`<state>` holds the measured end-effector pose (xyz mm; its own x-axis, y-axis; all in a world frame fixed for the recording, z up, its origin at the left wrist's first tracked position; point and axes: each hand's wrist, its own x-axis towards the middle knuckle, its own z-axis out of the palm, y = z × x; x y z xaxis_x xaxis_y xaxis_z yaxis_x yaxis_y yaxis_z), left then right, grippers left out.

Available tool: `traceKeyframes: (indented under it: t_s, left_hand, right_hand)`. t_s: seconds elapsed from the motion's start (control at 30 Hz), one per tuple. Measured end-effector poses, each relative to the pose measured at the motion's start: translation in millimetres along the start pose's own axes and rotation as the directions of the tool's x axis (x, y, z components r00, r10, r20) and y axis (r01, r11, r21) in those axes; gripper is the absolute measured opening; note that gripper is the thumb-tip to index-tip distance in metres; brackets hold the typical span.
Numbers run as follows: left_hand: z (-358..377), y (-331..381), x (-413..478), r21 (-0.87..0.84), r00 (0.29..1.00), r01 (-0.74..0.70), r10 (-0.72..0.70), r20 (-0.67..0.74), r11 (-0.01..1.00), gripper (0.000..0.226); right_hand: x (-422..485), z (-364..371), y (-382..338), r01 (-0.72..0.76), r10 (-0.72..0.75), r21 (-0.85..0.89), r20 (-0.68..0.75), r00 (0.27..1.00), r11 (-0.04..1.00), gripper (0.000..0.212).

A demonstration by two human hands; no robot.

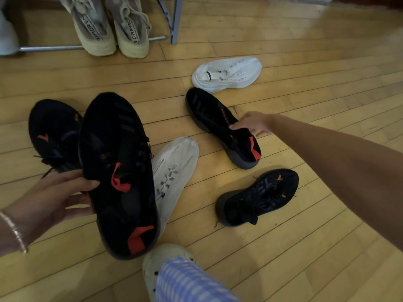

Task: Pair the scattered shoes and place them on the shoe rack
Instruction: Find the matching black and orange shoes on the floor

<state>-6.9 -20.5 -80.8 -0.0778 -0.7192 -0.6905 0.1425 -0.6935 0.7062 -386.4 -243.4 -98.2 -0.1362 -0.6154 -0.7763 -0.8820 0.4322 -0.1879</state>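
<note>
My left hand [54, 197] holds a black sneaker with red tabs [120, 171] above the floor, gripped at its side. My right hand [250, 124] rests on the opening of its match, a second black sneaker with a red heel tab [218, 125] lying on the floor; the fingers touch the collar without a clear grip. Two black lace-up sneakers with small orange marks lie apart: one at the left [54, 136], one at the lower right [259, 197]. A white sneaker [226, 74] lies at the back, another white one [174, 173] partly under the held shoe. The shoe rack [172, 20] stands at the top.
A beige sneaker pair [111, 27] stands on the rack's bottom bar. A white shoe [7, 38] shows at the rack's left edge. My foot in a cream clog [161, 258] and a checked trouser leg are at the bottom. The floor is wood planks.
</note>
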Motion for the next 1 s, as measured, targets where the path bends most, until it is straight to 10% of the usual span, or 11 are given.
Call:
traceKeyframes:
  t_s: [0.37, 0.63, 1.0]
  left_hand:
    - [-3.3, -7.3, -2.0, -0.050, 1.000, 0.018, -0.018, -0.017, 0.999, 0.057]
    - [1.8, 4.8, -8.6, -0.107, 0.992, 0.038, -0.050, -0.113, 0.994, 0.028]
    - [-24.7, 71.4, -0.1, -0.209, 0.965, -0.194, 0.148, -0.217, 0.958, 0.021]
  right_hand:
    - [-36.3, 47.2, 24.7, 0.099, -0.108, 0.319, 0.009, 0.994, 0.942, 0.054]
    - [-85.9, 88.6, 10.5, 0.263, -0.156, 0.742, -0.212, 0.965, 0.617, 0.024]
    - [-144.5, 90.6, -99.9, 0.280, -0.471, 0.815, -0.010, 0.882, 0.507, 0.027]
